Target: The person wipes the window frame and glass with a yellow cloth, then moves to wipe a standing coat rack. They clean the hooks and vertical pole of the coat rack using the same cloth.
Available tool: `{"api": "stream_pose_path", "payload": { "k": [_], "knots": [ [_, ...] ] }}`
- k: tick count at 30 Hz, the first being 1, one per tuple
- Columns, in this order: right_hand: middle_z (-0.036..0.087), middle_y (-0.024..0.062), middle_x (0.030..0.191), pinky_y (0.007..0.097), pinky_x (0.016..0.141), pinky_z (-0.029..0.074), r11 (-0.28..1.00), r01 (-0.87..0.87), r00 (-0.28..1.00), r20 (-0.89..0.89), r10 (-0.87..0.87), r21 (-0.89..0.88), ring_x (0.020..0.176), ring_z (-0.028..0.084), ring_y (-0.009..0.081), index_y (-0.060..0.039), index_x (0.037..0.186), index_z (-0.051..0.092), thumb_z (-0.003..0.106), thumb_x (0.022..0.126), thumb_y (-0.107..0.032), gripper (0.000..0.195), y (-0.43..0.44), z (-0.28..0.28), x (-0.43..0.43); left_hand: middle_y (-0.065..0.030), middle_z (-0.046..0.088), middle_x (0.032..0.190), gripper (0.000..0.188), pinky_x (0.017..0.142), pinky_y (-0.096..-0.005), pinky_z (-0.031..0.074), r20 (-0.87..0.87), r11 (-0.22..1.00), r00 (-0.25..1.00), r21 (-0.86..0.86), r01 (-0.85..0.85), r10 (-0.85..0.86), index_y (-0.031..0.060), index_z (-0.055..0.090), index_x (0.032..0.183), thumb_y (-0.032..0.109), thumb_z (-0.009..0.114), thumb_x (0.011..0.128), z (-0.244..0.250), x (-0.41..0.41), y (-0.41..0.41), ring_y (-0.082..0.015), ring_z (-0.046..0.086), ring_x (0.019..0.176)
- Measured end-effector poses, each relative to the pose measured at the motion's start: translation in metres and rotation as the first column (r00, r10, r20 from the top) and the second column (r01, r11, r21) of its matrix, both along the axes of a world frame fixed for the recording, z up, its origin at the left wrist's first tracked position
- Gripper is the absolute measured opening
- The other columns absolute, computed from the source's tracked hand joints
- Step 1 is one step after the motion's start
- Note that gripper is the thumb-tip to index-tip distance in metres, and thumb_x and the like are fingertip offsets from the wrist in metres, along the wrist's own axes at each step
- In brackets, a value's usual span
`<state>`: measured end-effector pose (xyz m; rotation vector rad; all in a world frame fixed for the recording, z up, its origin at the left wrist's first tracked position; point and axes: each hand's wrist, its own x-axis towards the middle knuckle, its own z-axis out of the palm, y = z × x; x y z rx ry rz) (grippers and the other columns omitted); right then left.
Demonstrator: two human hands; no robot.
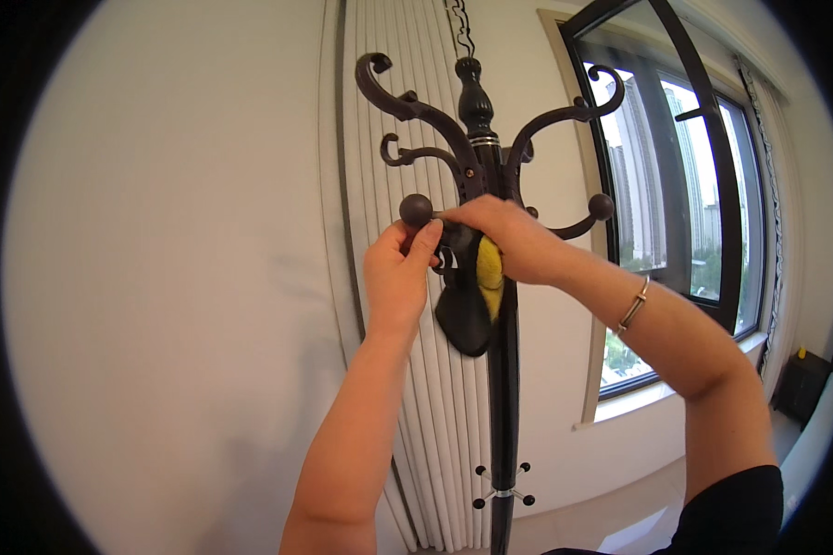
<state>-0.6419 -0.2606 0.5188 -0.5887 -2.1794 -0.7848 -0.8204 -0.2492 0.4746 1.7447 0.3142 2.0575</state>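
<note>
Both hands are raised to a lower hook of a dark coat stand, beside the hook's round ball end (416, 209). My left hand (397, 277) is just under the ball, its thumb and fingers pinched at the near edge of a soft black-and-yellow item (464, 319). From above and the right, my right hand (510, 232) grips the upper part of the same item, fingertips close to the left thumb. The item hangs down in front of the stand's pole (505, 402). My hands hide its top and whether it is looped over the hook.
Curled upper arms (423, 114) branch from the stand above my hands. Another ball-ended hook (600, 207) sticks out to the right. A pleated pale curtain (451, 430) hangs behind the pole. The dark-framed window sash (708, 152) stands open at right. Small black-tipped pegs (480, 503) ring the lower pole.
</note>
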Motion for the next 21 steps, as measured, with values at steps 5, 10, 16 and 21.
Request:
{"api": "stream_pose_path", "payload": {
  "k": [5,10,16,21],
  "knots": [
    [0.059,-0.0068,0.095,0.0304,0.077,0.041,0.585,0.074,0.812,0.292,-0.506,0.807,0.099,0.052,0.0138,-0.0162,0.078,0.066,0.063,0.075,-0.018,0.004,0.012,0.065,0.007,0.0017,0.060,0.084,0.024,0.068,-0.0247,0.045,-0.045,0.996,0.998,-0.069,-0.048,0.045,0.0027,0.066,0.098,0.025,0.068,0.091,0.001,0.003,-0.005,-0.0073,0.051,0.069],
    [0.056,-0.0030,0.098,0.0302,0.077,0.044,0.396,-0.056,0.794,0.281,-0.538,0.917,0.098,0.053,0.0135,-0.0143,0.080,0.063,0.065,0.070,-0.015,0.010,-0.018,0.119,-0.022,0.0013,0.059,0.082,0.026,0.068,-0.0254,0.044,-0.059,0.993,0.996,-0.096,-0.069,0.063,0.0031,0.065,0.099,0.028,0.067,0.092,0.001,0.006,-0.011,-0.0082,0.050,0.067],
    [0.055,-0.0025,0.094,0.0308,0.074,0.043,0.476,0.133,0.870,0.128,-0.476,0.869,0.094,0.052,0.0168,-0.0147,0.075,0.065,0.065,0.070,-0.015,0.006,-0.007,0.103,-0.009,0.0004,0.058,0.077,0.027,0.065,-0.0254,0.043,-0.037,0.998,0.998,-0.043,-0.047,0.045,0.0013,0.065,0.099,0.027,0.067,0.092,0.005,0.004,-0.016,-0.0086,0.050,0.065],
    [0.056,0.0041,0.096,0.0358,0.079,0.046,0.706,0.420,0.854,0.016,-0.520,0.570,0.098,0.054,0.0226,-0.0121,0.081,0.071,0.065,0.072,-0.014,0.011,-0.003,0.041,-0.011,-0.0009,0.059,0.072,0.028,0.060,-0.0244,0.041,-0.020,0.998,0.998,0.027,-0.063,0.064,0.0001,0.065,0.098,0.026,0.067,0.090,0.001,0.007,-0.003,-0.0088,0.051,0.062]
  ]
}}
